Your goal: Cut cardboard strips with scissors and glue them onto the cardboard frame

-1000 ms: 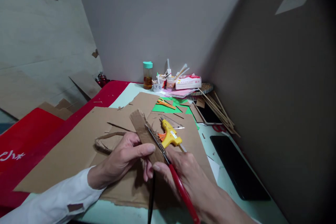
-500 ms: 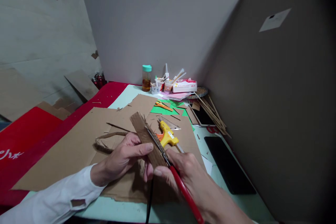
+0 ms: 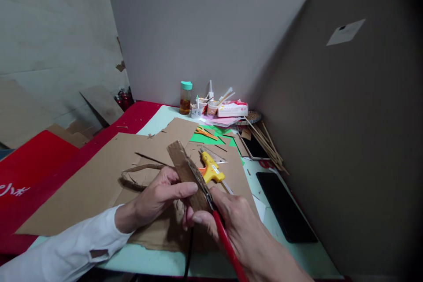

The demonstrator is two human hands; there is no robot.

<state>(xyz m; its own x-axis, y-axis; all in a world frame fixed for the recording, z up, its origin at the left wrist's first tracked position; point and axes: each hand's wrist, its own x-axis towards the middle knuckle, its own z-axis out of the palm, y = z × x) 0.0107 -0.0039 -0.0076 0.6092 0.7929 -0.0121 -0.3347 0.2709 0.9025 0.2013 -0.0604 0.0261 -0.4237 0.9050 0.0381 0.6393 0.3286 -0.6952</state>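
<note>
My left hand grips a brown cardboard strip, thumb on top and fingers beneath, with the strip tilted up and away from me. In my right hand is a pair of scissors with red handles. Their blades lie along the strip's right edge, where the cardboard looks frayed. A bent loop of cardboard rests just beyond my left wrist. Behind the strip lies a yellow hot glue gun, partly covered by it. Large cardboard sheets spread under both hands.
Orange-handled scissors lie on green paper at the back. Farther off stand a teal-lidded bottle, cups with sticks and a tissue box. On the right are wooden sticks, a tablet and a black slab.
The cardboard strip and my left hand have shifted slightly right. The scissor handles have swung a little left, and the blades remain at the strip's edge.
</note>
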